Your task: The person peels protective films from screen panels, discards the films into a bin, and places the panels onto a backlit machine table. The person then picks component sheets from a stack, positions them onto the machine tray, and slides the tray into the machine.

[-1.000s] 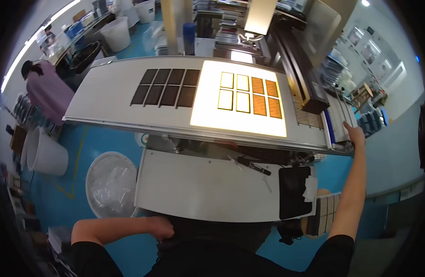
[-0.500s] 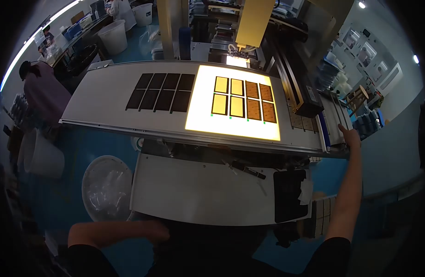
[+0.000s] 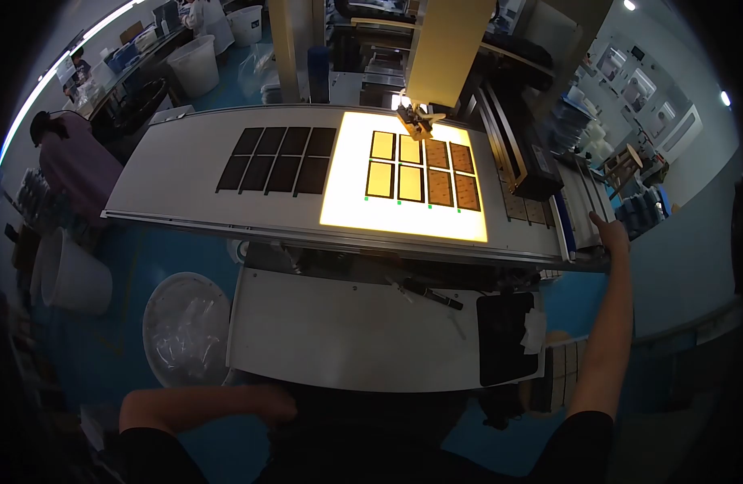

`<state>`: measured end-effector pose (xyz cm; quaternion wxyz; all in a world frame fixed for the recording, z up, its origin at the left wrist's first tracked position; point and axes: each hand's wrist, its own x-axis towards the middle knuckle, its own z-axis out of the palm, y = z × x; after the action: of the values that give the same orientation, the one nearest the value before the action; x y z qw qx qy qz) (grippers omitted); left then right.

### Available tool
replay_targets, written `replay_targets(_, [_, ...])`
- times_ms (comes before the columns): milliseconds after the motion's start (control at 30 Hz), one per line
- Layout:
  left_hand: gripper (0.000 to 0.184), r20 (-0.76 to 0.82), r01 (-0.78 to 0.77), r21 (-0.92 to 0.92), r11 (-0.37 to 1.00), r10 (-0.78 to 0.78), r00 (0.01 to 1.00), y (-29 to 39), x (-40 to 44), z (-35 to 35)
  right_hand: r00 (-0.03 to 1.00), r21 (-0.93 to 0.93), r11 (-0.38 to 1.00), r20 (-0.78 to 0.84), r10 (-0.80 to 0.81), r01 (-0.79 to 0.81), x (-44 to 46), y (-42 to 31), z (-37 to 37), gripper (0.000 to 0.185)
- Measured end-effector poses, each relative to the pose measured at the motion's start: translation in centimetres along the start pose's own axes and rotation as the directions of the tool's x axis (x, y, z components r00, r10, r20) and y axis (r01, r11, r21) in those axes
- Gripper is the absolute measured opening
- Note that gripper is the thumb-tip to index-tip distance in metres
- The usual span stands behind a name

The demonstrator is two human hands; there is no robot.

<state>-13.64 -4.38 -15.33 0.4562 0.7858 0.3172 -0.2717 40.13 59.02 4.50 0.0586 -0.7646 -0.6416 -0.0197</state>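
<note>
My right hand (image 3: 612,233) rests at the right end of the machine's long bed (image 3: 166,169), with a finger stretched over the edge. Beside it is a blue strip (image 3: 564,226). My left hand (image 3: 276,403) is held low against my body, and its fingers are hidden. On the bed, a glowing white light panel (image 3: 347,202) carries dark-framed yellow rectangles (image 3: 380,179) and orange-brown rectangles (image 3: 441,188). Left of it lie dark rectangles (image 3: 284,173) in two rows. A machine head (image 3: 420,123) hangs over the panel's back edge with a small brownish piece at its tip.
A dark rail unit (image 3: 532,173) spans the bed's right side above more tan rectangles (image 3: 526,211). Below, a grey shelf (image 3: 347,331) holds a black pen-like tool (image 3: 432,295) and a black pad (image 3: 500,343). A white bin (image 3: 166,310) with clear plastic stands left. A person (image 3: 77,161) works farther left.
The yellow machine column and its head have come down and forward over the light panel's back edge. My view has shifted slightly; both hands stay in place.
</note>
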Motion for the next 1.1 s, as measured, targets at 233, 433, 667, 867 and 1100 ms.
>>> replay_targets(233, [0.025, -0.012, 0.008, -0.036, 0.999, -0.008, 1.0, -0.1, 0.0, 0.2, 1.0, 0.012, 0.999, 0.011, 0.029, -0.029, 0.1, -0.1, 0.1, 0.107])
replay_targets(433, [0.027, 0.004, -0.016, -0.019, 1.0, 0.016, 1.0, -0.4, 0.2, 0.2, 0.998, -0.01, 1.0, -0.059, -0.002, 0.002, 1.4, 0.9, 1.3, 0.105])
replay_targets(667, [0.027, -0.028, -0.024, -0.026, 0.999, 0.023, 0.999, -0.2, 0.1, 0.3, 0.988, -0.047, 0.996, 0.137, 0.075, -0.07, -0.8, -1.1, -1.2, 0.108])
replay_targets(867, [0.026, -0.047, -0.02, -0.028, 0.999, 0.019, 0.999, -0.6, 0.5, 0.9, 0.998, 0.012, 0.999, 0.044, 0.04, -0.041, -1.2, -1.0, -0.9, 0.111])
replay_targets(1100, [0.026, 0.006, 0.006, -0.016, 1.0, -0.005, 1.0, -0.3, 0.4, 0.3, 0.999, 0.015, 1.0, 0.022, 0.023, -0.024, -0.9, -0.7, -0.6, 0.11])
